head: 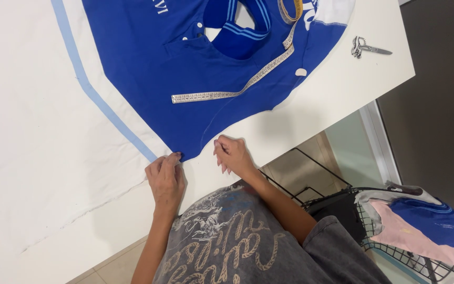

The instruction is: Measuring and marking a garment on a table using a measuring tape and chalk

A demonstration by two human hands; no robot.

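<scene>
A blue polo shirt (185,63) with a striped collar lies spread on the white table (342,89). My left hand (165,179) pinches the shirt's nearest corner between thumb and fingers, where it meets a white cloth (32,131). My right hand (232,155) rests on the table just right of that corner, with its fingers curled and their tips against the shirt's edge. I cannot tell if it holds anything. A beige measuring tape (227,93) runs across the shirt up to a coil by the collar.
The white cloth has a light blue stripe (101,102) and covers the table's left side. A small white chalk piece (300,72) sits on the shirt's right edge. Small metal snips (366,48) lie at the far right. A black wire basket (395,231) with folded fabrics stands beside the table.
</scene>
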